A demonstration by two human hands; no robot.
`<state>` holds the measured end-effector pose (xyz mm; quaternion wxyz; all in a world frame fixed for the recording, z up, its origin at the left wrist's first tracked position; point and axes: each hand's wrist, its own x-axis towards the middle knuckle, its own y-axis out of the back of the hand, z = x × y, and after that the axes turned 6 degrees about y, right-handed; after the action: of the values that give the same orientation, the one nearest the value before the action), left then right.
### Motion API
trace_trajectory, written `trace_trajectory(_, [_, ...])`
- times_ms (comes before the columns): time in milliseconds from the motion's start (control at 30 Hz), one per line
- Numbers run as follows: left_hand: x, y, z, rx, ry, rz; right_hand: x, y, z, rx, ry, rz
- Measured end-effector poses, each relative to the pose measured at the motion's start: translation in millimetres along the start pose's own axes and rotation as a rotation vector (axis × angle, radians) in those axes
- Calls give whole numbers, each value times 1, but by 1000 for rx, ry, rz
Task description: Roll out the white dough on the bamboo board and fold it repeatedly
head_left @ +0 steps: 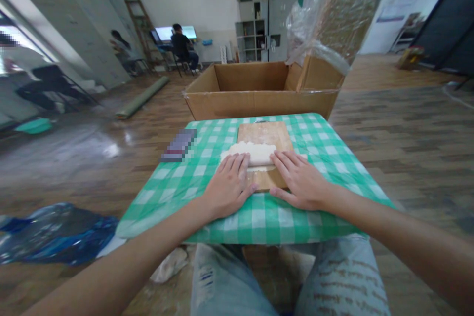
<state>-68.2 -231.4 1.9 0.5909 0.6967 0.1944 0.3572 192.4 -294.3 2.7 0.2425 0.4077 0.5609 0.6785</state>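
Observation:
On a wooden board (264, 131) lies a flattened piece of white dough (252, 147) with a ragged far edge. Across its near part runs a pale cylinder (261, 159); whether this is a rolling pin or rolled-up dough I cannot tell. My left hand (231, 182) rests palm down on the cylinder's left end, fingers stretched forward and thumb pointing inward. On the right end lies my right hand (299, 180), also flat with fingers extended. Both hands cover the ends of the cylinder. A narrow strip of dough shows on its near side.
A green-and-white checked cloth (177, 197) covers the small table. A phone-like object (179, 145), blurred out, lies at its left. Behind stands a large open cardboard box (259, 101). Blue plastic (59, 232) lies on the floor at left. Several people sit farther back.

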Motion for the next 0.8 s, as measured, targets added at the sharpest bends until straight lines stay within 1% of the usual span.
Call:
trace_trajectory(200, [-10, 4, 7, -13, 4, 0, -10, 7, -9, -5, 30, 16])
trace_trajectory(400, [-13, 4, 11, -10, 19, 5, -4, 9, -13, -49, 25, 6])
trace_trajectory(567, [-16, 0, 14, -37, 43, 22, 1, 13, -23, -61, -3, -4])
trace_trajectory(700, [-8, -3, 11, -48, 41, 10, 10, 6, -29, -56, -74, -6])
trace_trajectory(800, [7, -3, 2, -44, 18, -13, 18, -3, -23, -27, -121, 16])
